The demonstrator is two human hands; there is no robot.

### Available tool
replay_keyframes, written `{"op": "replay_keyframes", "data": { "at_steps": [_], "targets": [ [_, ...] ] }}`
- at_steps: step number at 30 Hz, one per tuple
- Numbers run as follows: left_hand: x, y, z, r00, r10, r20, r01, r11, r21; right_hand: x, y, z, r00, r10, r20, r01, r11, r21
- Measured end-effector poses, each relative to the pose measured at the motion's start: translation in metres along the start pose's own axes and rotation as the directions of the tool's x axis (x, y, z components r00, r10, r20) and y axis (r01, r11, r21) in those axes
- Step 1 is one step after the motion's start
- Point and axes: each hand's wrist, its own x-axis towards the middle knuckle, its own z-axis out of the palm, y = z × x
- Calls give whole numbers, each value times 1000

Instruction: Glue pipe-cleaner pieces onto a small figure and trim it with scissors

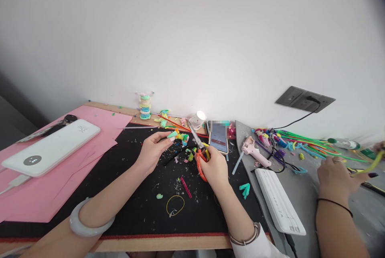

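My left hand point(154, 149) pinches a small multicoloured pipe-cleaner piece point(182, 138), green, yellow and orange, between thumb and fingertips above the black mat point(144, 202). Gripped in my right hand point(217, 168) is a pair of scissors point(197, 138) with orange and yellow handles. The blades point up and away, just right of the piece and apart from it. Below lie fuzzy clippings, a magenta pipe-cleaner bit point(185, 187) and a rubber band point(175, 206).
A paper cup point(197, 120) and a phone point(218, 136) stand behind. Rightward lie a pink glue gun point(255, 152), a white power bank point(279, 202) and pipe cleaners point(306, 142); another person's hand point(337, 176) works there. Pink paper point(99, 119) and another power bank point(54, 146) lie left.
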Motion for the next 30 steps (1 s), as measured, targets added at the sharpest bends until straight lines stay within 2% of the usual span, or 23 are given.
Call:
{"op": "replay_keyframes", "data": {
  "at_steps": [4, 8, 12, 14, 17, 20, 22, 25, 27, 30],
  "targets": [
    [6, -1, -4, 994, 95, -51, -93, 995, 41, -1, 2, 4, 999, -26, 20, 25, 998, 59],
    [11, -1, -10, 943, 303, -139, -263, 933, 246, -2, 4, 9, 991, -107, 82, 91, 981, 171],
    [8, 4, -9, 868, 488, -95, -416, 817, 399, -4, 2, 10, 952, -265, 156, 219, 940, 260],
    [4, 6, -5, 854, 517, -56, -449, 788, 422, -5, 0, 8, 934, -337, 123, 290, 911, 294],
    [-3, 6, 1, 898, 438, 36, -414, 817, 402, -5, -3, 4, 932, -363, -4, 341, 874, 347],
    [-9, 3, 6, 960, 202, 194, -263, 890, 373, -4, -4, 1, 950, -312, -30, 294, 853, 431],
    [-10, -1, 7, 949, 80, 306, -190, 918, 348, -4, -5, 1, 956, -292, 10, 249, 829, 500],
    [-10, -5, 6, 902, 47, 428, -195, 931, 309, -4, -5, 2, 959, -275, 62, 190, 793, 579],
    [-10, -6, 6, 880, 49, 472, -218, 926, 310, -4, -5, 2, 961, -264, 83, 158, 770, 618],
    [-11, -4, 7, 878, 6, 478, -191, 921, 340, -4, -5, 3, 964, -242, 109, 102, 716, 691]
  ]
}}
